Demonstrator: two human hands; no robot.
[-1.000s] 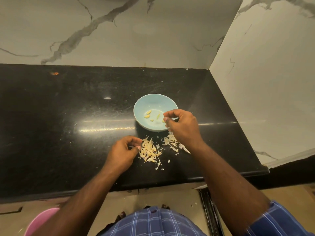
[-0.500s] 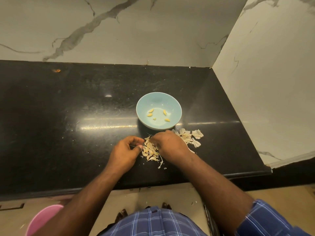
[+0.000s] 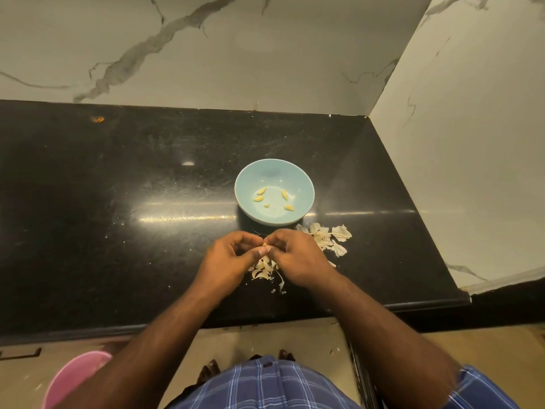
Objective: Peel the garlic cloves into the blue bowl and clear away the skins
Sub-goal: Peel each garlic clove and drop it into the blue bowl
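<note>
A garlic clove [image 3: 266, 248] was pinched between the two hands just in front of the blue bowl [image 3: 274, 169], on the person's side of it. Only a small pale and yellowish tip of it was seen, so its long axis could not be told. The left hand [image 3: 225, 262] was curled round it from the left, with the thumb pressed near the tip; the right hand [image 3: 296, 259] was curled in from the right, its fingers [image 3: 275, 238] bent onto the same clove. Both hands were equally near, touching at the clove.

The bowl was found straight ahead of the fingers, near but not touching them. Five peeled cloves [image 3: 259, 198] lay apart on its floor. It was judged that the clove would be dropped by a short forward reach over the near rim, with nothing in the way.

Loose skins [image 3: 262, 271] were lying on the table [image 3: 118, 231] under and between the hands, and a second heap of skins [image 3: 326, 239] lay to the right of the bowl's near edge, just beside it. The skins were not yet cleared.

Open dark table stretched well to the left of the bowl. Behind it and to its right, marble walls [image 3: 457, 143] closed the corner. The table's front edge ran near behind the wrists, so skins swept toward the person could fall to the floor. A pink bin [image 3: 70, 379] was seen below that edge, far left of the bowl.
</note>
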